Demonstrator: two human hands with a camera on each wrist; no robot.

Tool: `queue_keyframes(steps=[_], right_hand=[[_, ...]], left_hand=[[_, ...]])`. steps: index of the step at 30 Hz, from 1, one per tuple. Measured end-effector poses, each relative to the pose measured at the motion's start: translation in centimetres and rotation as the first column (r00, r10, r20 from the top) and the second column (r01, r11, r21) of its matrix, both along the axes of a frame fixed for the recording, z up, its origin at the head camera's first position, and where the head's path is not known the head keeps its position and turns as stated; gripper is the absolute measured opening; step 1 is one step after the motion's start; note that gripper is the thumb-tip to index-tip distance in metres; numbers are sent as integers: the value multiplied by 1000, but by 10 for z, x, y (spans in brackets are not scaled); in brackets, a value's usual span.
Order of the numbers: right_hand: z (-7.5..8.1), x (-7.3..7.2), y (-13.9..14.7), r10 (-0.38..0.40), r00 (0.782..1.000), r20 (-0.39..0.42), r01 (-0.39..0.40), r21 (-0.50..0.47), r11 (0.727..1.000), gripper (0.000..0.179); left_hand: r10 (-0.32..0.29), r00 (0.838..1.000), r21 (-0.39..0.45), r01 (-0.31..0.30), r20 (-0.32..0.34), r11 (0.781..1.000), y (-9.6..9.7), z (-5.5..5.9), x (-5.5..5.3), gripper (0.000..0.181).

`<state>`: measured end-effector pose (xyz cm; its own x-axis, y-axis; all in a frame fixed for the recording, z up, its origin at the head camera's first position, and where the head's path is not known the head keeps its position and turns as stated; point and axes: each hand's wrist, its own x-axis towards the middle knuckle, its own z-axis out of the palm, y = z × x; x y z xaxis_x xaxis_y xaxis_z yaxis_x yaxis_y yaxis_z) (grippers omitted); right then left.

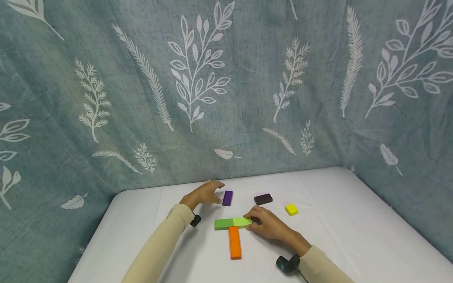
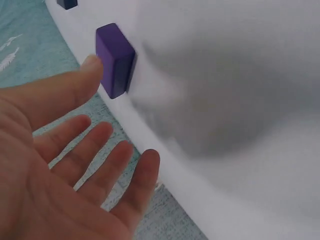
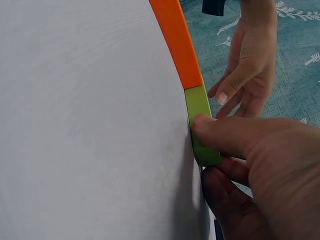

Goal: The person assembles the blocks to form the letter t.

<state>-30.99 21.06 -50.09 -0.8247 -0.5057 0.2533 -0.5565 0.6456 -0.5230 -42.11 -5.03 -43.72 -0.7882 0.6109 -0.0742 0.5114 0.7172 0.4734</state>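
Note:
My right hand [image 1: 267, 224] pinches the right end of a light green block [image 1: 242, 223], thumb on its near side in the right wrist view. That block lies end to end with a darker green block [image 1: 223, 224]. An orange block [image 1: 235, 243] runs from their joint toward me, so the three form a T. Left of a purple block [image 1: 227, 198], my left hand [image 1: 205, 193] is held over the table with its fingers spread and nothing in them. In the left wrist view the thumb tip overlaps the purple block [image 2: 115, 60].
A dark brown block [image 1: 263, 199] lies toward the back, right of the purple one. Farther right is a small yellow block [image 1: 291, 209]. The white-covered table [image 1: 354, 220] meets a blue-green leaf-patterned cloth [image 1: 247, 98] at its far edge.

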Motion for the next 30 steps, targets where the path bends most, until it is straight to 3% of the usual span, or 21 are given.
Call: queue_keyframes(steps=[5,13,20,30], right_hand=[[0,2,2,-25,1000,9,24,5,1000,28],[0,0,1,-12,1000,25,12,4,1000,29],[1,9,9,-36,999,-1,36,6,999,27],[2,2,-2,4,1000,-12,-4,-13,1000,28]], left_hand=[[-34,999,-18,34,-9,999,9,-7,-3,65],[-20,999,3,20,41,1000,13,-11,-4,71],[-26,997,-25,28,73,999,32,-20,-5,67],[-17,998,3,17,55,1000,13,-17,-9,62]])
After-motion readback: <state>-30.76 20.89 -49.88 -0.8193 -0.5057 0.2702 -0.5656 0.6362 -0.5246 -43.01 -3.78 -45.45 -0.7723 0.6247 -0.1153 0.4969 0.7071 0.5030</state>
